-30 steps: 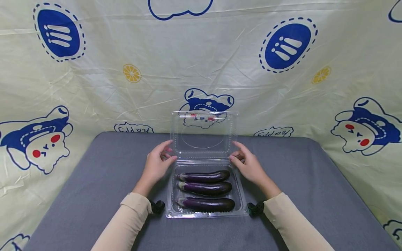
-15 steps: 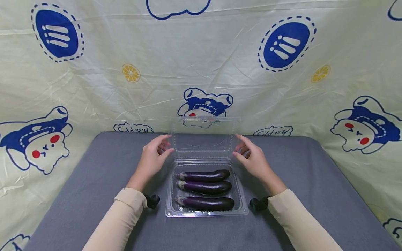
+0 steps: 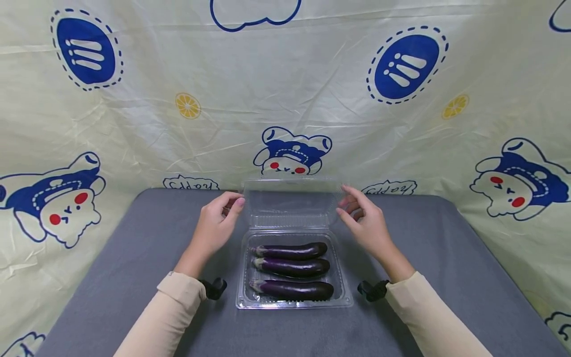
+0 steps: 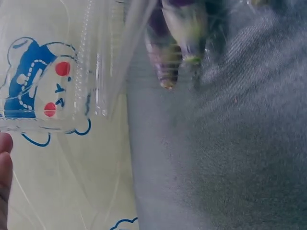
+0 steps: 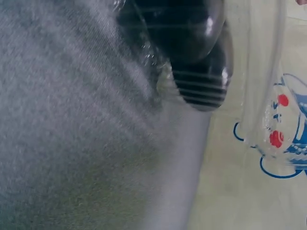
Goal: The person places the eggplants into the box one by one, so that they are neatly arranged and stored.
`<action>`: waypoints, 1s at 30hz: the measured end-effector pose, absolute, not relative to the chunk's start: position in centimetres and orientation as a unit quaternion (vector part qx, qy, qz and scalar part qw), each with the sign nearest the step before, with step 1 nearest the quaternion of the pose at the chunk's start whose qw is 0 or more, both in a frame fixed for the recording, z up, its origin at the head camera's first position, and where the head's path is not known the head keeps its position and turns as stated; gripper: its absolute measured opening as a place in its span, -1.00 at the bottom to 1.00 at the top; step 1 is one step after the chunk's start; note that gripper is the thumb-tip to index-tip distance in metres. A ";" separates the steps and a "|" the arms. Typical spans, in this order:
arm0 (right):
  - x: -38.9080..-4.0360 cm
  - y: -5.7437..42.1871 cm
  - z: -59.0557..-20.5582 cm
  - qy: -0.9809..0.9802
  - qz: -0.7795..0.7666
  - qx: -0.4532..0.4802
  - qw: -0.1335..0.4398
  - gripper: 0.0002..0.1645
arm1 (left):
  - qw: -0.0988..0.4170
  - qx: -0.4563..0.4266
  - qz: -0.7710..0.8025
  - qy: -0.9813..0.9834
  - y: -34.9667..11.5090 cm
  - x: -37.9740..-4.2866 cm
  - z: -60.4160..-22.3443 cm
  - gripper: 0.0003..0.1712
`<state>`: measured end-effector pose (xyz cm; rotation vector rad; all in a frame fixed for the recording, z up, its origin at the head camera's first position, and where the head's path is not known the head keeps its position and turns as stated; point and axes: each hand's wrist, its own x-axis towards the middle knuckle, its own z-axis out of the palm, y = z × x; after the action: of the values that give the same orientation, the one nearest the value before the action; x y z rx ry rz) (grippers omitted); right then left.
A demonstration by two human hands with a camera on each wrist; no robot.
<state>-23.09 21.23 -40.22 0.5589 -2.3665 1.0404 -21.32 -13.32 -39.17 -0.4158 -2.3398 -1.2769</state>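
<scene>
A clear plastic clamshell box (image 3: pixel 292 304) lies open on the grey cloth, three purple eggplants (image 3: pixel 292 267) side by side in its base. Its transparent lid (image 3: pixel 292 203) stands raised at the back hinge. At the lid's left edge my left hand (image 3: pixel 216 225) pinches with thumb and index finger close together. My right hand (image 3: pixel 368 223) is at the opposite edge, fingers extended and spread from the thumb, fingertips right at the plastic. In the left wrist view, fingertips (image 4: pixel 5 165) show just below the lid's corner. The right wrist view shows rounded eggplant ends (image 5: pixel 201 72) through the box wall.
A grey cloth (image 3: pixel 156 317) covers the table. Behind it hangs a pale curtain (image 3: pixel 312 79) printed with blue figures and orange slices. Black wrist cameras (image 3: pixel 214 288) sit at both cuffs, one on each side of the box.
The lid's top edge has come down in the head view, and the lid looks shorter. Both hands have shifted slightly outward with it; the left thumb has closed toward the index finger.
</scene>
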 end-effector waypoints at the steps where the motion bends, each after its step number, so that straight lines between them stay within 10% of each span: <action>1: -22.9 21.2 -40.2 -0.865 0.385 0.205 0.249 -0.34 | 0.219 -0.148 -0.462 -0.846 -13.3 -21.2 -39.2 -0.73; 12: -21.3 21.5 -40.2 -0.863 0.387 0.206 0.252 -0.45 | 0.189 -0.135 -0.463 -0.855 -13.3 -19.6 -38.4 -0.51; 30: -18.7 22.0 -39.5 -0.814 0.441 0.281 0.253 -0.64 | 0.166 -0.143 -0.456 -0.862 -13.4 -16.2 -38.6 -0.74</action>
<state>-18.74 22.02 -39.54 0.7646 -2.2112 1.1990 -16.15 -13.43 -38.59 -0.4085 -2.4562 -1.2996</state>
